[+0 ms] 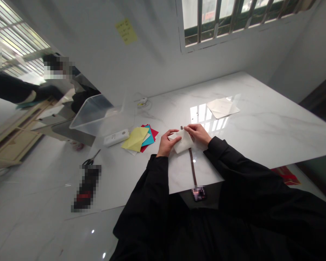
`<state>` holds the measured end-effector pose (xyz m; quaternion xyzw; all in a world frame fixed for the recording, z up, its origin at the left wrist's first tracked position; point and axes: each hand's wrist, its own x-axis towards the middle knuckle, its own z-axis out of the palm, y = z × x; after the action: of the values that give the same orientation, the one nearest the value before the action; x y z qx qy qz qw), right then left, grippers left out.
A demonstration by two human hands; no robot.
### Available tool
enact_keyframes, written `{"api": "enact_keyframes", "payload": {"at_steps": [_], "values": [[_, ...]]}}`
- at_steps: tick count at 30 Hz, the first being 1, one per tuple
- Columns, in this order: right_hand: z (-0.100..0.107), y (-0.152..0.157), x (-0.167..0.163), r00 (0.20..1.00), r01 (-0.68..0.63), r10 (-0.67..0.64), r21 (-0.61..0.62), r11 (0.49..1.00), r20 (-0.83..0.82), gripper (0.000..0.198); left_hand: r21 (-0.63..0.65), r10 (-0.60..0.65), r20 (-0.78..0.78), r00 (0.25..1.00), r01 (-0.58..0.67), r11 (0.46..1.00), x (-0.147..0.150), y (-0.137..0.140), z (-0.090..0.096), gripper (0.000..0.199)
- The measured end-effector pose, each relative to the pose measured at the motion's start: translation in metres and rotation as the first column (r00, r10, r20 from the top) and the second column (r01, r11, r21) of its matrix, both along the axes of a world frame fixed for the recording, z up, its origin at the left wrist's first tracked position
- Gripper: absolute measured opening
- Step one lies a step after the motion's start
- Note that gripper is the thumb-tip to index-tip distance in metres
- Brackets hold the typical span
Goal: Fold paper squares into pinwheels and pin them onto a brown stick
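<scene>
Between my two hands is a white folded piece (184,144), which looks like paper or thin felt. My left hand (167,143) pinches its left side with the thumb on top. At its upper right edge, the fingers of my right hand (199,134) are closed on it. A dark brown strip (192,168) lies on the table beneath the white piece, its far tip showing above and its near end reaching the table's front edge. Whether the strip passes through the fold or only under it, I cannot tell.
Left of my hands are yellow, blue and red sheets (137,139), a white power strip (116,137), scissors (90,161) and a clear plastic bin (89,116). A white sheet (222,108) and tiny bits lie farther back on the marble-patterned table (274,123). Another person's dark sleeve (11,87) is at far left.
</scene>
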<state>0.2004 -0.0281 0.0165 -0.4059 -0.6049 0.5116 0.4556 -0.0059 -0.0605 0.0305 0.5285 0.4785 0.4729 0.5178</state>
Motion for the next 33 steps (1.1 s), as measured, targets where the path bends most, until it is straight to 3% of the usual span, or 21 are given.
{"api": "enact_keyframes", "payload": {"at_steps": [10, 17, 22, 26, 33], "values": [[0.003, 0.0, 0.001, 1.0, 0.022, -0.022, 0.008, 1.0, 0.013, 0.059, -0.01, 0.02, 0.049, 0.999, -0.02, 1.0, 0.001, 0.001, -0.004, 0.059], [0.001, -0.002, 0.001, 0.989, -0.143, 0.144, -0.034, 0.989, 0.039, 0.058, -0.039, 0.022, 0.068, 0.997, -0.019, 0.999, 0.0, 0.002, -0.005, 0.063], [-0.001, 0.0, 0.0, 0.999, -0.048, 0.048, -0.008, 0.999, 0.017, 0.058, -0.001, 0.041, 0.11, 0.993, -0.041, 0.999, 0.0, 0.005, -0.01, 0.057], [-0.001, 0.002, 0.001, 0.999, 0.054, -0.054, -0.022, 0.998, -0.006, 0.062, -0.007, 0.002, 0.132, 0.991, -0.001, 1.0, 0.001, 0.006, -0.012, 0.064], [-0.004, 0.003, 0.0, 0.993, 0.059, -0.069, -0.101, 0.993, -0.092, 0.059, -0.008, -0.076, 0.115, 0.991, 0.077, 0.997, 0.002, 0.003, -0.006, 0.075]]}}
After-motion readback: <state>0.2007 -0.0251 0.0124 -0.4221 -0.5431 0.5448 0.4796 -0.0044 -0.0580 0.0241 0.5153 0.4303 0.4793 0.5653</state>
